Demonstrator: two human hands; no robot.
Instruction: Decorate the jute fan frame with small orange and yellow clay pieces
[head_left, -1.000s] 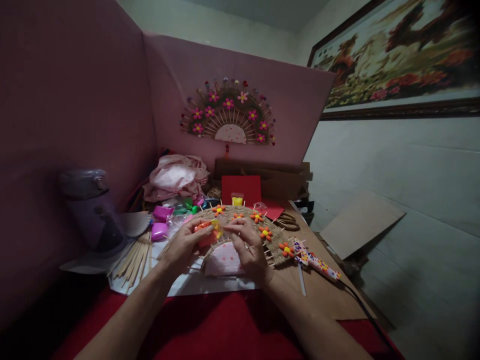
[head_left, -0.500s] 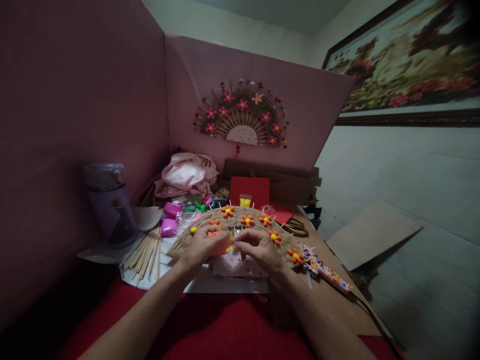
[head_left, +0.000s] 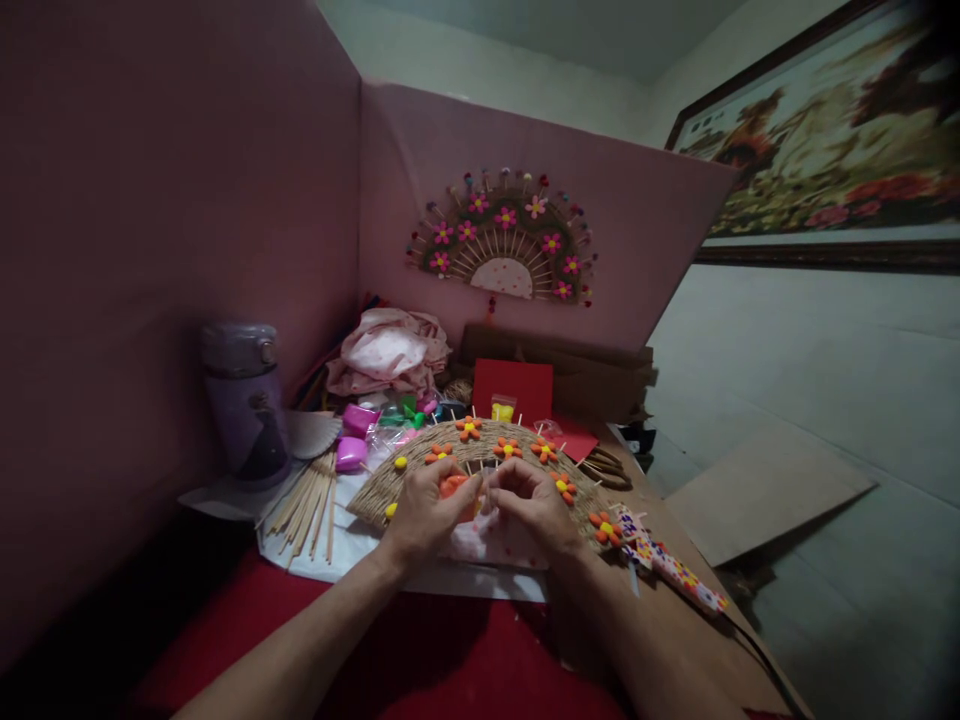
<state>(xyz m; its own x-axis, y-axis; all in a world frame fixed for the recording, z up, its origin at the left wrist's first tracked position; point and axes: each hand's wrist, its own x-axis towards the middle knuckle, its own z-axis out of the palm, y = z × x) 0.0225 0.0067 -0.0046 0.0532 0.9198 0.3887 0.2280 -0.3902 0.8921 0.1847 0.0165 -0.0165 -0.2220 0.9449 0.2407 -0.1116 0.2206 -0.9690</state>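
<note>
A clear bag with orange clay (head_left: 454, 486) is pinched in my left hand (head_left: 424, 510). My right hand (head_left: 538, 502) has its thumb and fingertips closed at the bag's clear plastic edge, close to the left fingertips. Both hands hover over the near middle of a twine-covered fan (head_left: 420, 452), hiding part of it. Orange flowers with yellow centres (head_left: 563, 487) run along the fan, and thin sticks poke out around its rim. Small yellow balls (head_left: 401, 463) sit on its left side. Dotted white fabric (head_left: 495, 545) covers its lower centre.
Wooden sticks (head_left: 304, 515) and a purple bottle (head_left: 244, 405) stand left. Magenta clay packs (head_left: 351, 454) lie behind them. A patterned glue gun (head_left: 679, 570) with a cord is at right. A finished fan (head_left: 504, 240) hangs on the pink panel.
The whole view has shifted, so everything appears further right and slightly lower. My hands stay together at the bag; a second yellow ball now shows beside my left hand.
</note>
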